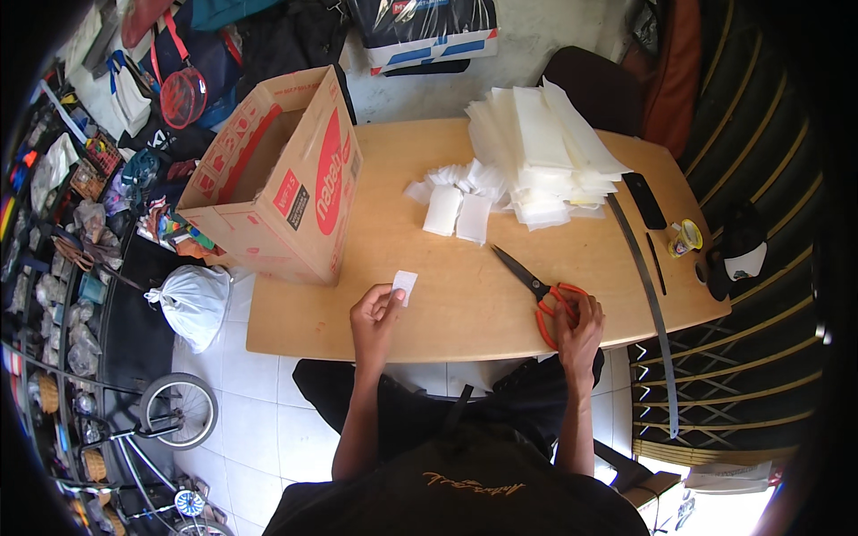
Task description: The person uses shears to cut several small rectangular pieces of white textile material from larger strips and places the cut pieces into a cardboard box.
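Between the thumb and fingers of my left hand (374,313) is a small whitish rectangular piece (405,284), held up over the table's near edge. My right hand (580,332) closes on the orange handles of a pair of scissors (525,274). The dark blades lie together, pointing away and to the left over the wooden table (384,196). Beyond them are small white cut pieces (443,211), some in neat stacks and some loosely heaped. A large pile of long, translucent whitish sheets (547,147) rises behind these, to the right.
An open cardboard box (295,205) stands on the table's left side. A long metal ruler (645,277) overhangs the near right edge. A phone (644,200), a thin dark stick (656,264) and a small yellow-rimmed cup (685,238) lie farther right. A white bag (191,304) and a bicycle (165,438) are at left.
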Demonstrator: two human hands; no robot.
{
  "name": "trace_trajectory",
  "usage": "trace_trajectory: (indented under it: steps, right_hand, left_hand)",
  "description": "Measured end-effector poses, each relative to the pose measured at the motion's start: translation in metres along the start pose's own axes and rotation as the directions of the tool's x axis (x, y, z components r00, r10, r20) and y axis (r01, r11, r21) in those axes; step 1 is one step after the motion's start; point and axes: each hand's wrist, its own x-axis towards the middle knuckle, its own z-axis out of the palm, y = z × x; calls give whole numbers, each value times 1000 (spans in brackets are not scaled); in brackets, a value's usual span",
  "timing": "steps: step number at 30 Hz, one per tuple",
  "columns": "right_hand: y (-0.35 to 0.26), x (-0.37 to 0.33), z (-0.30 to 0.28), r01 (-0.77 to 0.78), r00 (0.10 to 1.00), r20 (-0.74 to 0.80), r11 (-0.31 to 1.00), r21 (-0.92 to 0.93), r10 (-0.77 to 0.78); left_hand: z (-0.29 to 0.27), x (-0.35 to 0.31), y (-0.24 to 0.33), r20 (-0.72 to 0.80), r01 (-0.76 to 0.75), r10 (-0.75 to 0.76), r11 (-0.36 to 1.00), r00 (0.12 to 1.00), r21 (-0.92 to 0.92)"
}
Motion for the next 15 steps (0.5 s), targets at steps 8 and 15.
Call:
trace_trajectory:
  steps: [8, 15]
  right_hand:
    - [-8, 0, -12, 42, 995, 95, 998, -49, -38]
    - [-9, 5, -20, 58, 987, 150, 998, -12, -56]
  left_hand:
    - [-2, -12, -14, -19, 19, -20, 998, 1000, -54]
    - [-3, -17, -19, 11, 4, -4, 999, 1000, -46]
